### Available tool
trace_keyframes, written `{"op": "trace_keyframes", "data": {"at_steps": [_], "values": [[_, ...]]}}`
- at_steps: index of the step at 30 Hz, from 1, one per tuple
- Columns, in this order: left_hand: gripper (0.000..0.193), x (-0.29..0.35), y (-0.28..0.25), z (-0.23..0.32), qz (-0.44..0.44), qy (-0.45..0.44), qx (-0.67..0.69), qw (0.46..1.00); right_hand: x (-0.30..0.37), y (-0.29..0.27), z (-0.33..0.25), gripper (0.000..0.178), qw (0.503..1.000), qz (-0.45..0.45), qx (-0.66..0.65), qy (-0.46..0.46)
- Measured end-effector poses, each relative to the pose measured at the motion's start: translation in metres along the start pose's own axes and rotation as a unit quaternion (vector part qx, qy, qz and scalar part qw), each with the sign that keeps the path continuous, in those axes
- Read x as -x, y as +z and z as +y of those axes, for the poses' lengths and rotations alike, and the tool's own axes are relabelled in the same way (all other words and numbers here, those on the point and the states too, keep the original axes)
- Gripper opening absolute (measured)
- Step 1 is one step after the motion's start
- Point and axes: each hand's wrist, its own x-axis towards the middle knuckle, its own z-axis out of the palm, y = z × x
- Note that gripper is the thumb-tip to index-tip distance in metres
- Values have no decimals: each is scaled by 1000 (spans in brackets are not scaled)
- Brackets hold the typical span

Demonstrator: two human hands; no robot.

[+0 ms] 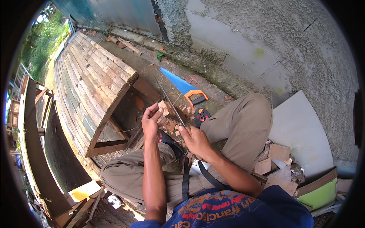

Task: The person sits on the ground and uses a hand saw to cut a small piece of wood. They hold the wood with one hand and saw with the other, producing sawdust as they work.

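Observation:
My left hand grips a small wooden block between thumb and fingers, in front of my knees. In my closed right hand is a long knife, its handle hidden by the fingers. The narrow dark blade slants up and to the left, passing close along the block's right side; whether it touches the wood I cannot tell. Below the block, several wood chips and offcuts lie on the ground between my sandalled feet.
Beyond my hands lies a handsaw with a blue blade and orange-black handle. A slatted wooden table stands at the left. Offcuts and a pale board are at my right, by the rough wall.

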Motion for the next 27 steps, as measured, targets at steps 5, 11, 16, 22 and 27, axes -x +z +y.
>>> {"op": "trace_keyframes", "data": {"at_steps": [5, 11, 16, 22, 27], "values": [[35, -6, 1, -4, -7, 6, 4, 1000, 8, -19, -55, 44, 966, 76, -184, -163], [33, -5, 7, 5, -14, -9, -21, 1000, 6, 22, 44, 54, 999, 41, 1, 2], [32, -10, 2, -2, 0, 7, 9, 1000, 2, -6, -20, 52, 996, 47, -49, -53], [33, -8, 4, -6, -4, 6, 18, 1000, 15, -16, -39, 37, 966, 72, -173, -180], [33, -8, 1, -3, 1, 2, 5, 1000, 7, 14, 27, 53, 1000, 22, 12, 16]]}}
